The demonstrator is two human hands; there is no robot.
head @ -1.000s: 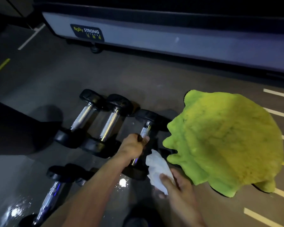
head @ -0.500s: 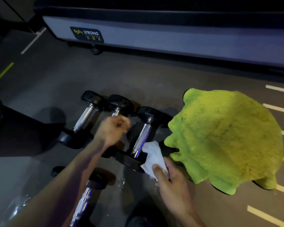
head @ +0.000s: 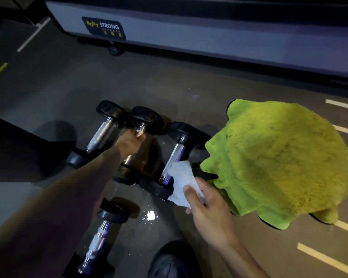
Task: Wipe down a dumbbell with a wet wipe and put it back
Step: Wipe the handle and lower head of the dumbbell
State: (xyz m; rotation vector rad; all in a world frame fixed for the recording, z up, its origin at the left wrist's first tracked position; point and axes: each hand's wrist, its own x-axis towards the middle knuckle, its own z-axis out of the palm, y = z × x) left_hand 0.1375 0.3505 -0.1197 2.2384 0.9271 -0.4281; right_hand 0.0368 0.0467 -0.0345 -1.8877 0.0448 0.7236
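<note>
Left hand: your left hand (head: 131,141) reaches forward with the arm extended, fingers curled round the chrome handle of the middle dumbbell (head: 137,146), knuckles up.
Right hand: your right hand (head: 207,211) sits lower and nearer, thumb pinching the wet wipe (head: 181,181) against the fingers.
Wet wipe: white and crumpled, its upper edge touching the lower handle of the right dumbbell (head: 174,157).
Dumbbell row: three lie side by side on the floor (head: 169,85); the left dumbbell (head: 101,135) is untouched.
Fourth dumbbell (head: 99,235): lies nearer you, partly under your left forearm.
Green rug (head: 279,161): just beside the right dumbbell.
</note>
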